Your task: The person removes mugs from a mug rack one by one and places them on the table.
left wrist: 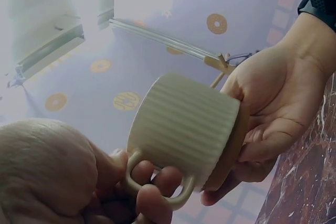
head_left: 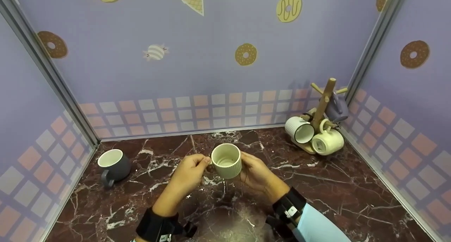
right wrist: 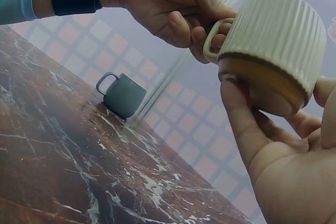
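Observation:
A cream ribbed mug (head_left: 227, 169) with a bare brown base (left wrist: 233, 148) is held up over the marbled table between both hands. My left hand (head_left: 188, 173) grips its handle (left wrist: 182, 193), with fingers through the loop in the left wrist view. On the opposite side, my right hand (head_left: 259, 173) holds the mug by its lower part. In the right wrist view, fingers (right wrist: 239, 114) of that hand reach under the brown base while the thumb lies at the ribbed side. The mug's mouth faces up toward the head camera, and its inside looks bare.
A dark grey mug (head_left: 119, 168) with a white inside stands at the left. At the back right, a wooden mug rack (head_left: 320, 108) carries a white mug (head_left: 293, 127) with a dark rim, a pale yellow mug (head_left: 331, 143) and a purple mug (head_left: 334, 110). Patterned walls enclose the table.

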{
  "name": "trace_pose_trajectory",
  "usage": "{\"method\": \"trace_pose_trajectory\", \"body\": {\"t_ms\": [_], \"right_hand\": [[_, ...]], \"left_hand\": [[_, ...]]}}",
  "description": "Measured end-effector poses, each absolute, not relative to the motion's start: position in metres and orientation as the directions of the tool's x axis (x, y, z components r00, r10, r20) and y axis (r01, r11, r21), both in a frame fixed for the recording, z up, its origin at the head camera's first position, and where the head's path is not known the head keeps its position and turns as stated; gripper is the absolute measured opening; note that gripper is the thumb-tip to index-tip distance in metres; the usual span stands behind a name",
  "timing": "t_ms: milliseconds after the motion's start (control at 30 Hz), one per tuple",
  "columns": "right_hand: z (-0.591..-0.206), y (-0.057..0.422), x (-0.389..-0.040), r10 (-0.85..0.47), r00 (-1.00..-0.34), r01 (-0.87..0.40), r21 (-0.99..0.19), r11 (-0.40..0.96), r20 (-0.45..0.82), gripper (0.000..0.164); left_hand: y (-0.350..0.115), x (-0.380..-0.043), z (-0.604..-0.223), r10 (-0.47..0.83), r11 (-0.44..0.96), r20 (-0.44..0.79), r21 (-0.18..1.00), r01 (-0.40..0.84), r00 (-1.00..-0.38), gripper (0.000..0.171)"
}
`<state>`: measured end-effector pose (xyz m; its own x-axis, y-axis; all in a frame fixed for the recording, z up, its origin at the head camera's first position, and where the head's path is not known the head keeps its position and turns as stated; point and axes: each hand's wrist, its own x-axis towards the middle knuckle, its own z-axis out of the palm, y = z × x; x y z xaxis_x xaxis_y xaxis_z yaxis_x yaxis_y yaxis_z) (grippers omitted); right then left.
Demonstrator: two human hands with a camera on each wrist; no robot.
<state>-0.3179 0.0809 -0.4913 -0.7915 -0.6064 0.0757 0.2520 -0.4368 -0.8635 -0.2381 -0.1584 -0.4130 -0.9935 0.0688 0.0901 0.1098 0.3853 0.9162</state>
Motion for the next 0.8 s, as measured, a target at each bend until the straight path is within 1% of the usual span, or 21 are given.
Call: {"method": "trace_pose_trajectory", "body": {"t_ms": [133,267,433,533,633,800], "right_hand": [[-0.488,0.084,-0.321,-0.594,-0.799,0.218,-0.877,-0.429,0.092,0.037],[-0.486,0.087,-0.325,-0.564,-0.823,0.182,-0.905,-0.384,0.074,0.031],[-0.488,0.087,-0.328,-0.507,-0.86,0.11,-0.951,-0.287,0.053,0.037],[-0.489,0.087,-0.328,-0.494,-0.868,0.06,-0.976,-0.207,0.051,0.038],[-0.49,0.087,-0.327,-0.508,-0.86,0.01,-0.992,-0.128,0.057,0.037],[-0.489,0.084,-0.325,-0.523,-0.849,-0.061,-0.997,-0.047,0.076,0.038]], "left_hand": [[-0.16,-0.24,-0.414,-0.003,0.373,0.134,0.92,0.123,-0.991,0.029],[-0.168,-0.243,-0.416,-0.094,0.431,0.22,0.888,0.159,-0.971,0.03],[-0.186,-0.251,-0.417,-0.19,0.544,0.293,0.826,0.147,-0.937,0.029],[-0.199,-0.257,-0.42,-0.257,0.581,0.3,0.807,0.101,-0.919,0.03],[-0.215,-0.262,-0.427,-0.327,0.608,0.298,0.793,0.042,-0.897,0.032],[-0.245,-0.269,-0.445,-0.427,0.637,0.294,0.769,-0.054,-0.855,0.036]]}}
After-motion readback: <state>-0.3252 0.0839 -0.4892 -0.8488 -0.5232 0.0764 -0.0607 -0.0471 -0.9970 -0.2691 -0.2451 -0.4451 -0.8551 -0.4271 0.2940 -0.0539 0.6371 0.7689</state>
